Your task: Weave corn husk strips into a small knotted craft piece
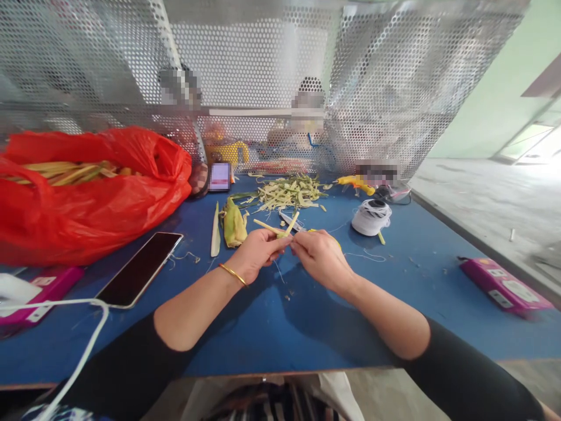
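Observation:
My left hand point(258, 252), a gold bangle at its wrist, pinches narrow pale-green strips of plant husk point(291, 223) that cross and stick out above the fingers. Closed too is my right hand point(323, 260); its fingertips meet the left ones at the strips, and whatever is between them is hidden. A fine thread hangs below the hands. Just beyond lie scissors point(287, 218), their yellow handle partly behind my right hand. Left of the hands are a folded green-yellow husk bundle point(235, 223) and one flat husk piece point(215, 231).
Cut husk strips point(289, 193) are heaped at the back of the blue table point(263, 333). White thread spool point(371, 217), yellow glue gun point(357, 184) and purple power strip point(504, 285) lie right; red bag point(87, 204), phone point(138, 269) and white cable point(94, 345) left. Perforated metal point(249, 64) borders the back.

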A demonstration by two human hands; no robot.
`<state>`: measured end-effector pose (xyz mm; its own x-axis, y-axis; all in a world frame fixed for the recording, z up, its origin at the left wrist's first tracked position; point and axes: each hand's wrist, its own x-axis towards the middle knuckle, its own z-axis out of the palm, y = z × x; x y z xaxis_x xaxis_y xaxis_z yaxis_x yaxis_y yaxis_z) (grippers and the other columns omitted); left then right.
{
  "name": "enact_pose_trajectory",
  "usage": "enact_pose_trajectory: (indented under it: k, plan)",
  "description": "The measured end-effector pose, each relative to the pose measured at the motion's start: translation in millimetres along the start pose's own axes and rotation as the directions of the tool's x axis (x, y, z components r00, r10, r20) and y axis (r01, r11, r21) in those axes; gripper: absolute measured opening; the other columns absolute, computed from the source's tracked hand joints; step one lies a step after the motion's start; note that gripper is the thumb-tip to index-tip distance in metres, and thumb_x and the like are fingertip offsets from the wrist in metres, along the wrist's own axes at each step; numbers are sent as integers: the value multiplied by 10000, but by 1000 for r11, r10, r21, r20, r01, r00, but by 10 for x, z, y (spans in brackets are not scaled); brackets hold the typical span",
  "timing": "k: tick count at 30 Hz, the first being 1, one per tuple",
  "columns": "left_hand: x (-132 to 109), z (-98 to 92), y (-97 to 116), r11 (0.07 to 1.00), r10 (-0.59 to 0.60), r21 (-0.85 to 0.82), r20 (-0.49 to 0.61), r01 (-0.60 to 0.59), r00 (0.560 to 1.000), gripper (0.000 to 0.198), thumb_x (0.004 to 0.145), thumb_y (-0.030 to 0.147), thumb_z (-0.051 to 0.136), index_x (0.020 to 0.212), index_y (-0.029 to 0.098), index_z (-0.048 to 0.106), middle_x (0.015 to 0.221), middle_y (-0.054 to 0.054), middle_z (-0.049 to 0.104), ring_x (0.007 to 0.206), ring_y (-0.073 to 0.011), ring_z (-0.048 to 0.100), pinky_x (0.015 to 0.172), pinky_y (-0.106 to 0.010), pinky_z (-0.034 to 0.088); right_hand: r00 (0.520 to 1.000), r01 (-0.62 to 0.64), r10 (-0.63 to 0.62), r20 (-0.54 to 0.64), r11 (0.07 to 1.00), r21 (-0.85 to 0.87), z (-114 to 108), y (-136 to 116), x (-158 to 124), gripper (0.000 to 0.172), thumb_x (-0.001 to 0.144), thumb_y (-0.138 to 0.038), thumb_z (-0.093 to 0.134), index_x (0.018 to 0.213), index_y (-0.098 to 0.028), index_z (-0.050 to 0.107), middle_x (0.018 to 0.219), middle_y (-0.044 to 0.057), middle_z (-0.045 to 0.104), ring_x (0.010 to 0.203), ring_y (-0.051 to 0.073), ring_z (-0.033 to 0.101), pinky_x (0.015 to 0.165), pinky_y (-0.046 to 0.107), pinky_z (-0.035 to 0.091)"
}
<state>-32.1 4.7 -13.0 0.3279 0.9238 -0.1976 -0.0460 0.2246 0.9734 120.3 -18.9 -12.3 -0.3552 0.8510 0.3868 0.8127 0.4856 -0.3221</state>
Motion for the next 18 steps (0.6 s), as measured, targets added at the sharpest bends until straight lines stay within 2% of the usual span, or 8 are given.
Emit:
enact_pose_trajectory:
  k: [4,8,11,13,15,18]
  plan:
    - [3,-9,41,1000,-16,2,10,16,1000,409,490,407,835,615,132,560,452,80,421,364,-5,245,375,-190,92,999,-14,10,39,995,102,-77,-23,-6,292,845,-180,463,553,-188,446,516,-32,459,519,106,390,562,243,258]
    - [-7,-18,69,1000,-29,12,3,29,1000,384,512,402,825,627,131,578,456,78,408,370,-9,231,383,-201,77,998,-13,3,63,986,169,-121,-55,-20,287,834,-191,452,548,-180,479,535,-23,471,531,102,388,548,243,261]
    - [-7,-64,94,999,-37,-8,44,38,998,352,553,395,806,654,125,603,495,71,416,378,-3,217,394,-201,71,990,-112,76,121,939,324,-126,-38,-1,293,847,-268,451,583,-178,539,530,-25,480,517,98,405,535,236,289]
    - [-2,-109,113,998,-41,-39,115,45,993,336,608,416,769,694,123,630,533,59,431,387,-4,224,399,-197,75,959,-263,170,228,836,482,-122,7,34,357,860,-397,447,621,-175,592,526,-20,505,498,100,427,516,236,315]
    - [3,-143,125,996,-42,-67,170,54,985,342,665,456,713,740,129,645,560,43,454,397,-15,254,396,-192,88,912,-407,263,315,671,619,-107,64,78,444,829,-535,467,632,-167,617,520,-8,534,494,106,460,518,245,350]
    - [-2,-140,114,997,-58,-36,167,65,984,376,706,509,649,778,141,642,556,31,475,400,-33,292,390,-188,98,865,-465,396,307,404,788,-62,118,124,457,690,-613,616,581,-171,578,525,-4,553,523,110,513,559,251,405]
